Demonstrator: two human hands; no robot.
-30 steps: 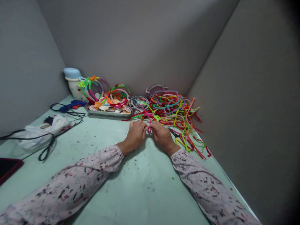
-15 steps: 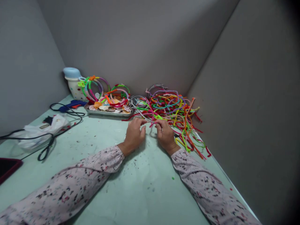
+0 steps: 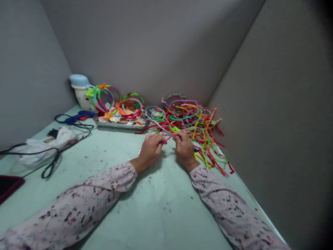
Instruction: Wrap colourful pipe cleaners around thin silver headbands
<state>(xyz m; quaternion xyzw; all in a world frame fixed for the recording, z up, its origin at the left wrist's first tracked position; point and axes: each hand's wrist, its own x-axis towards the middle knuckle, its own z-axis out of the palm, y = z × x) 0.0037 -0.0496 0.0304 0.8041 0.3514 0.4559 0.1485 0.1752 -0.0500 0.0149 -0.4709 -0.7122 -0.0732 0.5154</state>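
Note:
A bright pink pipe cleaner (image 3: 169, 138) stretches between my two hands over the table. My left hand (image 3: 150, 150) is closed, its thumb and fingertips pinching the pink strand. Across from it, my right hand (image 3: 185, 150) is also closed, pinching where the pink strand meets a thin grey band (image 3: 164, 129). That band runs back and left from the right fingertips; its far end is lost among other hoops. Just beyond the right hand lies a tangled pile of coloured pipe cleaners (image 3: 188, 116), which partly hides behind the fingers.
A metal tray (image 3: 117, 125) carries round scraps and wrapped colourful hoops. Behind it stands a spotted cup with a blue lid (image 3: 81, 91). On the left lie a blue-handled tool (image 3: 79, 117), black cable (image 3: 56, 163), a plastic bag (image 3: 39, 147) and a dark red-edged object (image 3: 10, 185).
My left hand has gripped the pink pipe cleaner and drawn it slightly down, so it now spans both hands. My right hand has barely moved.

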